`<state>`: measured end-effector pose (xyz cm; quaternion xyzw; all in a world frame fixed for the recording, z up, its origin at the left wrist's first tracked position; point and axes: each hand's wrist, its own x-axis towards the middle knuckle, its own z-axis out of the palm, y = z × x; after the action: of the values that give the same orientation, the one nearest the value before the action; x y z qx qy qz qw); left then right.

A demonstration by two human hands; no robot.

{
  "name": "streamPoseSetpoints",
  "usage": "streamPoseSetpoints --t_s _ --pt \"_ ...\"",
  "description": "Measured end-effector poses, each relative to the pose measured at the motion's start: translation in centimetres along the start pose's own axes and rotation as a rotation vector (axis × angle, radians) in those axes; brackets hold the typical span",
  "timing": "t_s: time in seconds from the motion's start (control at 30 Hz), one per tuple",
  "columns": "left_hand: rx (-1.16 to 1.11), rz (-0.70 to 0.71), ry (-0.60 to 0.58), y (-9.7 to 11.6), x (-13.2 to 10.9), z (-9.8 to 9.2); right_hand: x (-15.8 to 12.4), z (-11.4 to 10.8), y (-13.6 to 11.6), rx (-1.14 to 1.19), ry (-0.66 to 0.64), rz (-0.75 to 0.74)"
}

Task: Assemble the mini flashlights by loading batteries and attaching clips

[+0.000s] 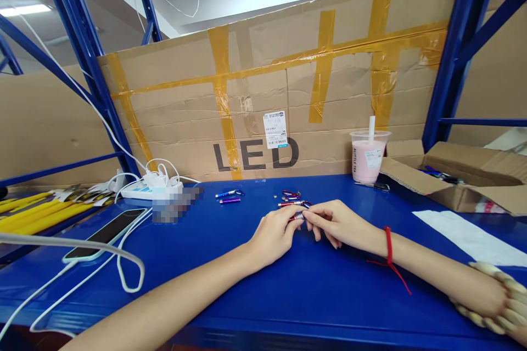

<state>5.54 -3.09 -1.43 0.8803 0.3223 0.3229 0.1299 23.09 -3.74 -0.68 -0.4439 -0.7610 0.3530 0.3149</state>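
My left hand (272, 235) is closed, its thumb and fingers pinching a small red metal keychain flashlight (297, 217). The thumb and forefinger of my right hand (338, 222) are pinched at the right end of that flashlight; the fingertips hide the exact spot of contact. Just behind the hands lie another red flashlight (286, 204) and several more small parts with carabiner clips (290, 194). A tiny silvery disc (275, 196) rests beside them. Farther left are a blue flashlight (224, 194) with a clip and a purple flashlight tube (229, 201).
A phone (107, 235) with white cables and a power strip (144, 188) occupy the left side of the blue table (230, 307). At the right stand a pink drink cup (367, 159), an open cardboard box (457, 175) and white paper (469, 237). A cardboard wall (181, 126) closes the back.
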Motion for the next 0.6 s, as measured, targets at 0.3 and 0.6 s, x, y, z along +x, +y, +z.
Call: streamPoseSetpoints --t_s 0.3,0.6 --pt "0.091 -0.057 -0.067 0.30 -0.10 -0.28 0.29 0.20 0.64 0.013 -0.061 0.056" --pt "0.134 -0.082 -0.069 0.53 -0.28 -0.63 0.60 0.19 0.88 0.038 -0.081 0.075"
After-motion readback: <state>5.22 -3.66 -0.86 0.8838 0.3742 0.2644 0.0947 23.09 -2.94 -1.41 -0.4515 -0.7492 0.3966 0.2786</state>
